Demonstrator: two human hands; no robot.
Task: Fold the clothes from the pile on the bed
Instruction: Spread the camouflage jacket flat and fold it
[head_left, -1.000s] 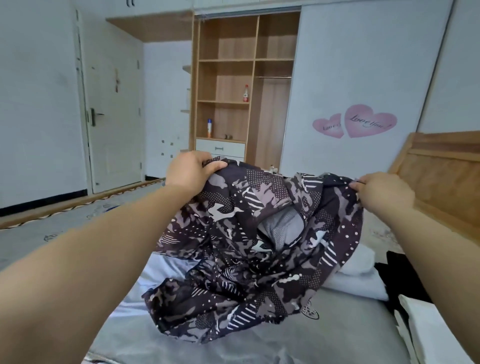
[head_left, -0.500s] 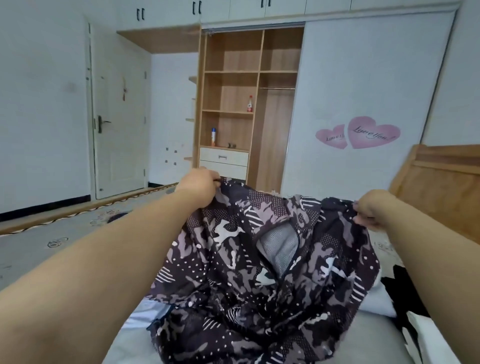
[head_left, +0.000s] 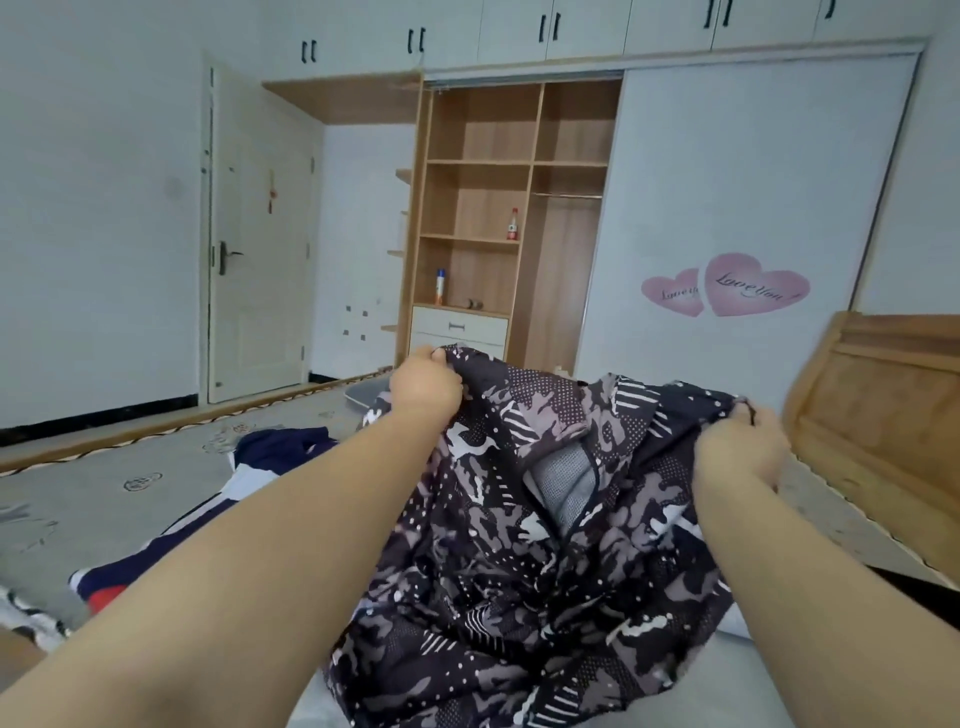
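While two bare hands are reaching forward at centre frame, one dark camouflage-patterned jacket (head_left: 524, 519) with a grey mesh lining is hanging between them. Left hand (head_left: 426, 387) and right hand (head_left: 740, 452) are each pinching its top edge with curled fingers. Below, a grey bed (head_left: 104, 499) is holding one navy, white and red garment (head_left: 260, 467) at lower left. Two bottles are standing in the open wooden wardrobe (head_left: 514, 208) at upper centre.

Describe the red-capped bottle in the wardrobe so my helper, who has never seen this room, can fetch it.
Look into the open wooden wardrobe between the white door and the sliding panel with pink hearts. The small red-capped bottle stands alone on a middle shelf; the blue-capped spray can stands one shelf lower.
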